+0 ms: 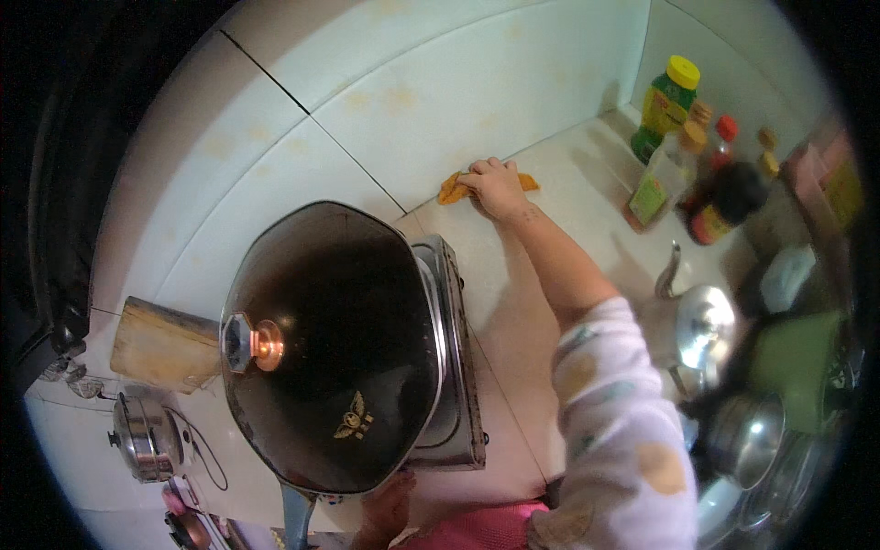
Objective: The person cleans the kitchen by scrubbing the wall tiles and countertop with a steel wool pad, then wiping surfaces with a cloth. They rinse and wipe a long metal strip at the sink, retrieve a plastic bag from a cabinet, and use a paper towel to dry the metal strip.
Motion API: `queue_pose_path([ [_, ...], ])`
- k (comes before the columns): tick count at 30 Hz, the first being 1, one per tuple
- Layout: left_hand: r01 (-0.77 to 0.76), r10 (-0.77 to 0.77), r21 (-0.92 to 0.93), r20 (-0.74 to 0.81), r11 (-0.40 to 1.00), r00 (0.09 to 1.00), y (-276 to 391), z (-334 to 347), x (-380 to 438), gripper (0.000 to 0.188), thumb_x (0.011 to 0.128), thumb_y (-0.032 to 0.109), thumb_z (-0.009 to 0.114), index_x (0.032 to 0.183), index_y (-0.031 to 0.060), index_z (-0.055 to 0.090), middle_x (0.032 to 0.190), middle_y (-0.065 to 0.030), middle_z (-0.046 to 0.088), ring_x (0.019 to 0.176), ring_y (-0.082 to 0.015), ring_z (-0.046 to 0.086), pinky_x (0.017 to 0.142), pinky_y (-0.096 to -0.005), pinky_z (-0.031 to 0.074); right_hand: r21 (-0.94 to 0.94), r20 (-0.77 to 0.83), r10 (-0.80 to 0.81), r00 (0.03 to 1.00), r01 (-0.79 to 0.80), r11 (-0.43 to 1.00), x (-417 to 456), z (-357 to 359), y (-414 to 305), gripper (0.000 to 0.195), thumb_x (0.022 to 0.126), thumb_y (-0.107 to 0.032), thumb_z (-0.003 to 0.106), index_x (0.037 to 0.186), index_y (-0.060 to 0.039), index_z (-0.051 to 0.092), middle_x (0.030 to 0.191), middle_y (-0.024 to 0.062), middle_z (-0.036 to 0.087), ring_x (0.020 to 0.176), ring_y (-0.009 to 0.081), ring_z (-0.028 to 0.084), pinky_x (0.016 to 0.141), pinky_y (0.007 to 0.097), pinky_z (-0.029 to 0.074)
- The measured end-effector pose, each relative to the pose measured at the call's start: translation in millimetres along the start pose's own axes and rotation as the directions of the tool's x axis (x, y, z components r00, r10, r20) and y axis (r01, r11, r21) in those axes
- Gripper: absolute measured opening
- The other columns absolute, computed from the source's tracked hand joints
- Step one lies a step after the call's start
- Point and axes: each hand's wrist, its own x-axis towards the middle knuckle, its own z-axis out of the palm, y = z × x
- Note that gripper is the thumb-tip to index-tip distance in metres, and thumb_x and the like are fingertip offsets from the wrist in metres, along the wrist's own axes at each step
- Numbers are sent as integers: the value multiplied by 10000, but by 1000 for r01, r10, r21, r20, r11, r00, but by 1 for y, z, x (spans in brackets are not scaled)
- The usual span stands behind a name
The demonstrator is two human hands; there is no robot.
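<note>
My right hand (496, 189) presses down on a folded orange cloth (454, 190), whose ends stick out on both sides of the fingers. Hand and cloth lie at the back of the light tiled countertop (495, 268), against the foot of the wall. My left hand (388, 509) is low in the view, near the front of the stove and below the lidded pan. It is dim and partly hidden, so its grip is unclear. A large dark pan lid (337, 295) with a copper-coloured knob covers the pan on the gas stove (457, 385).
Right of my arm stand a green bottle with a yellow cap (663, 110), several sauce bottles (660, 182) and a shiny metal kettle (705, 323). A metal pot (749, 436) is farther right. At left are a wooden block (161, 344) and a steel electric pot (144, 440). The pan handle (297, 519) points towards me.
</note>
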Motion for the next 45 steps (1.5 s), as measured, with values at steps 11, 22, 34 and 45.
queue_pose_path([
  [11, -82, 81, 72, 14, 994, 997, -7, 1, -2, 149, 800, -16, 543, 913, 33, 627, 884, -144, 660, 785, -330, 631, 709, -447, 504, -98, -285, -599, 748, 599, 794, 90, -15, -75, 357, 780, -196, 556, 1118, -305, 595, 1178, 10, 537, 1075, 237, 481, 861, 426, 356],
  [22, -133, 132, -27, -14, 991, 991, 9, -5, 3, 182, 757, -43, 576, 903, 36, 650, 923, -129, 649, 819, -296, 636, 725, -396, 516, -196, 173, 138, 975, -104, 975, -3, -20, 70, 229, 834, -207, 532, 1029, -228, 650, 1095, 34, 584, 1076, 260, 524, 903, 410, 418],
  [34, -306, 293, -137, -107, 942, 950, 15, 6, 11, 194, 725, -102, 579, 876, 4, 640, 940, -116, 644, 836, -302, 624, 740, -385, 508, -203, 327, 175, 929, -112, 973, -106, -20, -66, 359, 863, -215, 492, 1202, -303, 567, 1260, 45, 487, 1189, 269, 398, 966, 521, 294],
  [45, -432, 408, -208, -149, 878, 901, 41, -1, 2, 210, 713, -103, 597, 888, 5, 639, 953, -112, 646, 858, -284, 625, 757, -363, 506, 112, 770, 26, 637, -175, 978, -234, -115, -89, 365, 794, -183, 647, 1096, -387, 645, 1255, -26, 464, 1228, 245, 346, 1023, 469, 257],
])
